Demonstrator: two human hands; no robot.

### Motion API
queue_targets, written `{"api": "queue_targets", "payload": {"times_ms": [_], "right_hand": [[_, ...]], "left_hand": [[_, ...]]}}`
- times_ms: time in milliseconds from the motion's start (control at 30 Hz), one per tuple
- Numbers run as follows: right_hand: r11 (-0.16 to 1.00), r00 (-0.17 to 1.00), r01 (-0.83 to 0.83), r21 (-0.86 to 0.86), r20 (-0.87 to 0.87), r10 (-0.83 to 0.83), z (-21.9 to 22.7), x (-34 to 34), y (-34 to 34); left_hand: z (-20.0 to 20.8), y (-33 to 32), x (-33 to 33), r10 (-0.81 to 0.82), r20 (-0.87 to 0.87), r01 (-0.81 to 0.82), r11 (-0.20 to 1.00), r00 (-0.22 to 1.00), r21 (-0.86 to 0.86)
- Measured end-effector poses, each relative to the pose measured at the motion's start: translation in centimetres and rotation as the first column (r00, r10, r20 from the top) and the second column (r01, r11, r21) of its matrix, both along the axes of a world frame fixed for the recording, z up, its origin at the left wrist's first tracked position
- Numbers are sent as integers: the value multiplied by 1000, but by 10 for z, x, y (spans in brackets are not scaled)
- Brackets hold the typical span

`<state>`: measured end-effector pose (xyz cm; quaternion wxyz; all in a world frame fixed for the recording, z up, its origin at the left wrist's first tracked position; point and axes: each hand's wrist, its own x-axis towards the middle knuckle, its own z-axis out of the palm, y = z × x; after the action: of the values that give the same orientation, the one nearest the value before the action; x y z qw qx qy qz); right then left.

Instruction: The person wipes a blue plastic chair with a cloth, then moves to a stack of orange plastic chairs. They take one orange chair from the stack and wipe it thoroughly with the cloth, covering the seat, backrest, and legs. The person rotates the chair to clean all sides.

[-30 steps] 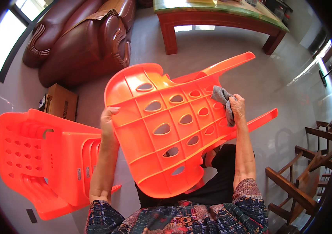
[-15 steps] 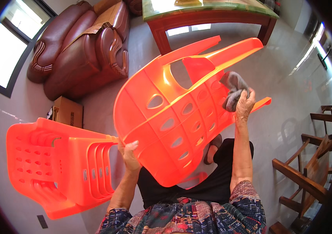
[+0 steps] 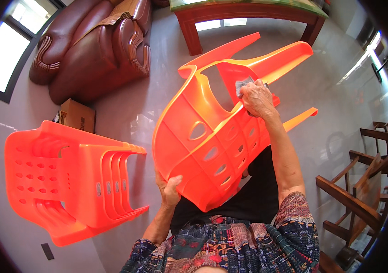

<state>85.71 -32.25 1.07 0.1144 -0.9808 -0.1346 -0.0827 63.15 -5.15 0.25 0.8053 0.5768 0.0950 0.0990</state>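
Note:
An orange plastic chair (image 3: 189, 154) is tilted over in front of me, its legs pointing to the far right. My left hand (image 3: 170, 190) grips the lower left edge of its backrest, the thumb on the near face. My right hand (image 3: 258, 99) is closed on a grey cloth (image 3: 244, 85) and presses it against the chair near the base of an armrest or leg. Part of the cloth is hidden under my fingers. To the left lies a stack of several matching orange chairs (image 3: 84, 182), tipped on its side on the floor.
A brown leather sofa (image 3: 98, 59) stands at the far left, with a cardboard box (image 3: 78, 114) by it. A low wooden table (image 3: 248, 14) is at the back. Wooden chairs or stools (image 3: 353, 200) lie along the right. The floor (image 3: 125, 107) is grey and glossy.
My right hand has moved the cloth left and away from me, from the right side of the seat onto the chair's edge. The chair has shifted right and turned slightly.

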Motion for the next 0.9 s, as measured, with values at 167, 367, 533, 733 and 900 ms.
{"api": "queue_targets", "payload": {"times_ms": [167,367,533,733,900], "right_hand": [[962,974,-140,234,210,90,-15,-36,25],[737,898,-221,639,428,-102,-4,-134,98],[795,851,-391,463,511,121,14,-116,122],[902,978,-174,394,179,111,25,-32,122],[952,991,57,302,98,-90,14,42,120]], "left_hand": [[23,-12,19,25,-20,-29,972,999,-234],[21,-9,28,58,-3,-58,997,998,-60],[26,-11,25,69,-29,-71,995,997,-74],[25,-11,23,40,-17,-38,995,999,97],[23,-12,18,0,-14,1,996,1000,85]]}}
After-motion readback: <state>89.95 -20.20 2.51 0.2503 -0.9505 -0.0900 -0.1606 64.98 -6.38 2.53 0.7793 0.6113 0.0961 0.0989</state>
